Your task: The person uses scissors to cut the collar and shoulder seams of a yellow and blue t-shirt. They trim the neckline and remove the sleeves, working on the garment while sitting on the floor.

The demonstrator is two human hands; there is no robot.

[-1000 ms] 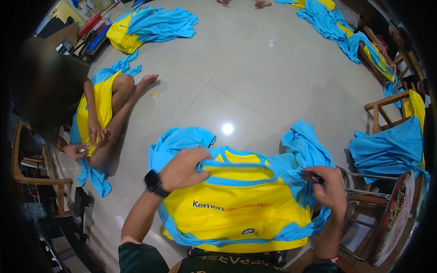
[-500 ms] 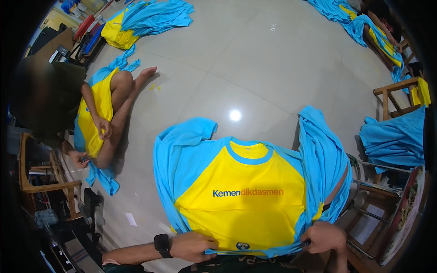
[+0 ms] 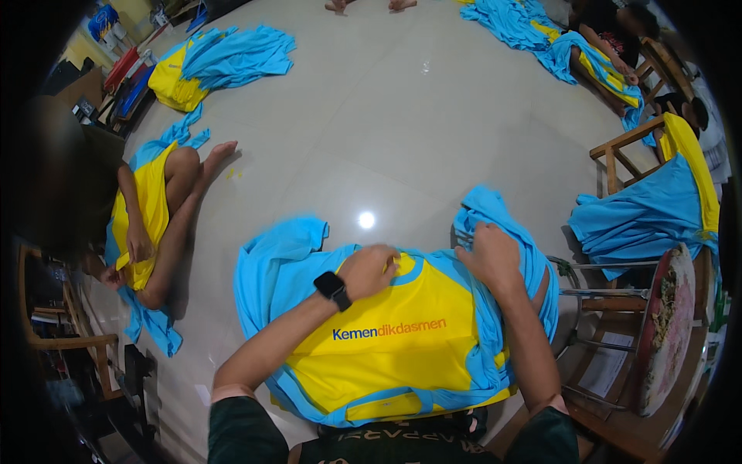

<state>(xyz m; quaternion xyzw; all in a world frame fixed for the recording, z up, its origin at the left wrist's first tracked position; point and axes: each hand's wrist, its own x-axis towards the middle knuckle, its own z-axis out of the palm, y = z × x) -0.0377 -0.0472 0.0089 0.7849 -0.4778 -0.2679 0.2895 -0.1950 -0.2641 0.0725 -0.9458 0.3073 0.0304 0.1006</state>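
Observation:
A yellow T-shirt [image 3: 386,359] with light blue raglan sleeves and printed lettering lies spread before me. My left hand [image 3: 371,271], below a dark wristwatch, is at the left of the collar with fingers bent and apart. My right hand [image 3: 491,255] is on the blue cloth by the right shoulder, fingers curled over something hidden. The collar [image 3: 410,271] is partly covered by my left hand.
A co-worker [image 3: 69,178] sits left with a shirt over the legs. Others [image 3: 610,35] sit upper right. A shirt pile [image 3: 232,54] lies on the tiled floor [image 3: 371,139]. A draped wooden chair [image 3: 610,151] and round-seated stool [image 3: 661,325] stand right.
Both hands have moved from the shirt's lower edge half a second ago up to its collar and shoulder. Earlier a small dark object showed in my right hand.

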